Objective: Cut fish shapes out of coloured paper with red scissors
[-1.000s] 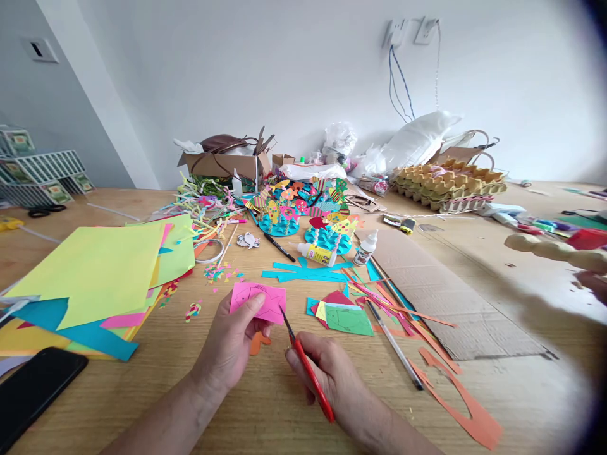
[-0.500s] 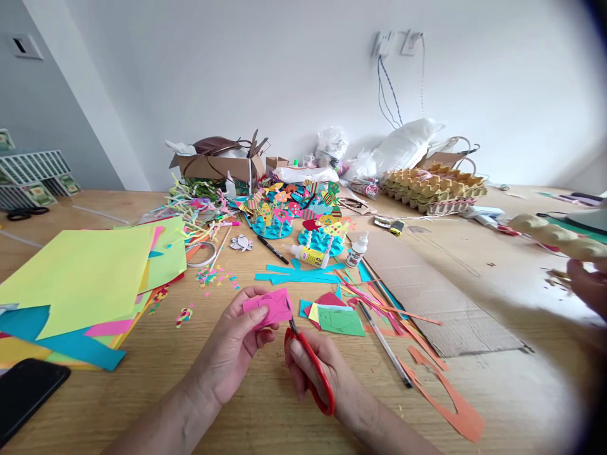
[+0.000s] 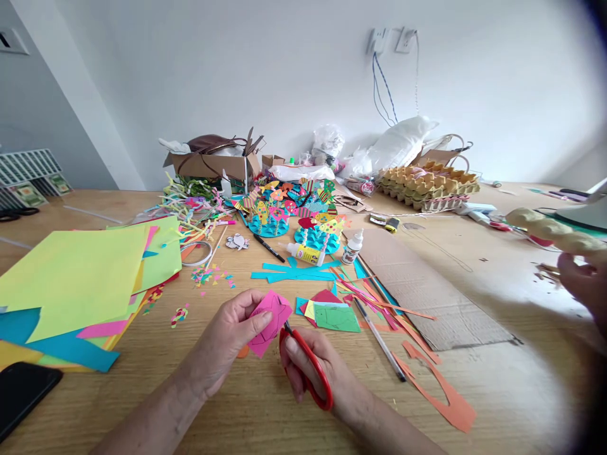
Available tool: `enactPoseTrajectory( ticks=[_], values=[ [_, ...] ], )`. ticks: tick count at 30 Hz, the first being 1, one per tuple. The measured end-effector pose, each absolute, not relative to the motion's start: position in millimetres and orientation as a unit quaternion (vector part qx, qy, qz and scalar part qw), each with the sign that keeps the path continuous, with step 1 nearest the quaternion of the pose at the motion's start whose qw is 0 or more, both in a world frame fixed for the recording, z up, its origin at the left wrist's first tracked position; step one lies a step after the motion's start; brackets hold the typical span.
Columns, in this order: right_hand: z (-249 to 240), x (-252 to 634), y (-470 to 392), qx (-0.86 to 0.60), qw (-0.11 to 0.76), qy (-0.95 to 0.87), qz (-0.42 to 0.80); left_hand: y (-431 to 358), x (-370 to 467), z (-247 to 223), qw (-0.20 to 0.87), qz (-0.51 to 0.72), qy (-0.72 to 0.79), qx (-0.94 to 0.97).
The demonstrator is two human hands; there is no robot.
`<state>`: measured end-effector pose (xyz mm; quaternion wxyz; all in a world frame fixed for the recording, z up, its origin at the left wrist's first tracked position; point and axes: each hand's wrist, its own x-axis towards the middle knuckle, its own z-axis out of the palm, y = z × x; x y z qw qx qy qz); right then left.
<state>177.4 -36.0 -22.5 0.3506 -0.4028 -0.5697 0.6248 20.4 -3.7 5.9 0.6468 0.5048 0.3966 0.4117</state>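
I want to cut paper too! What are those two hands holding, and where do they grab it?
The left hand pinches the pink paper by its left edge. The right hand grips the red scissors by the handles.

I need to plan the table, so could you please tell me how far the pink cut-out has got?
Done: finished paper fish stand at the back. In hand: left hand holds the pink paper; right hand works the scissors at its edge. Left: the piece looks only partly cut.

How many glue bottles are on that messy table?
2. A yellow-labelled glue bottle lies on its side by the blue paper discs; a small white bottle stands upright just right of it, beside the cardboard sheet. More may hide in the clutter.
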Motion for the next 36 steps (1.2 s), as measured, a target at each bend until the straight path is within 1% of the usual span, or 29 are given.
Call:
enactPoseTrajectory(
  ticks=[5,15,26,36],
  values=[
    [-24.3,176.6,-36.8,-0.409,0.331,-0.576,0.626,-5.8,23.3,9.0,0.625,0.417,0.425,0.505],
    [-25.7,175.7,-36.7,-0.393,0.330,-0.586,0.627,-6.6,25.2,6.9,0.588,0.427,0.448,0.521],
    [-24.6,176.4,-38.3,-0.398,0.317,-0.582,0.634,-6.4,22.4,1.2,0.611,0.404,0.439,0.521],
    [-31.2,177.9,-38.1,-0.390,0.326,-0.591,0.627,-5.3,21.7,-2.6,0.618,0.394,0.426,0.530]
  ],
)
